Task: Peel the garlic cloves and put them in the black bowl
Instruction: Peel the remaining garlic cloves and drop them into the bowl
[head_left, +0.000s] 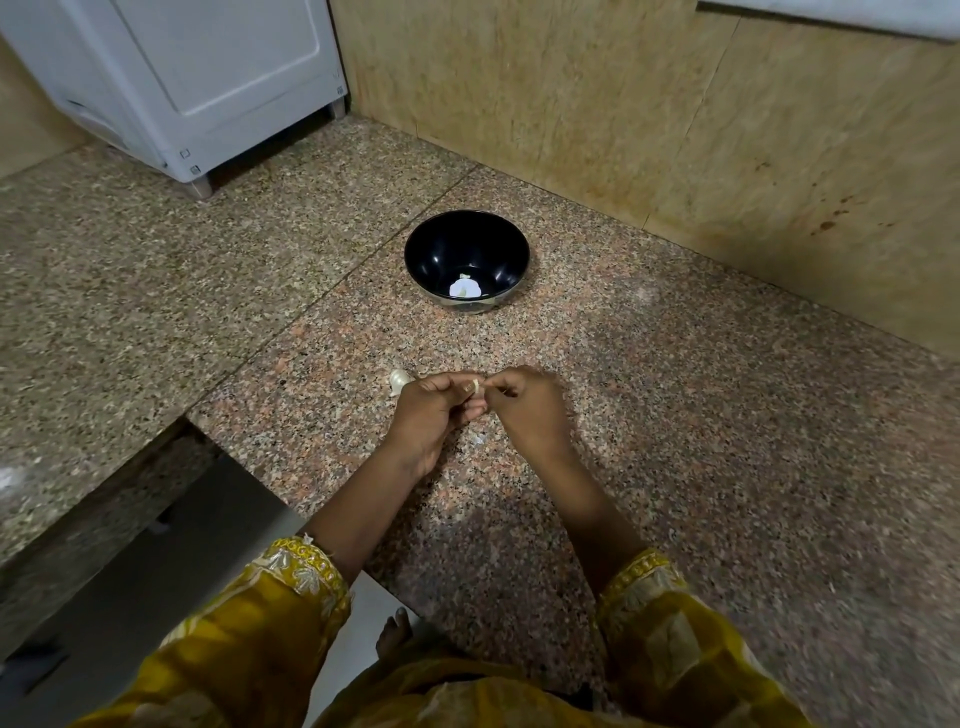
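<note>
Our left hand (431, 415) and right hand (524, 410) meet just above the bench (727, 441), both pinching one garlic clove (471, 388) between curled fingertips. A garlic bulb (400, 381) lies on the bench just beside the left hand. The black bowl (441, 244) stands farther back, with a pale piece (464, 287) at its bottom.

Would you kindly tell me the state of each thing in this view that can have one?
Round black bowl: upright on the speckled granite counter, a pale piece lying at its bottom.
Small garlic clove: pinched between both hands.
Left hand: fingers curled, holds the clove.
Right hand: fingers curled, pinches the clove.
White garlic piece: lies on the counter beside the left hand.
</note>
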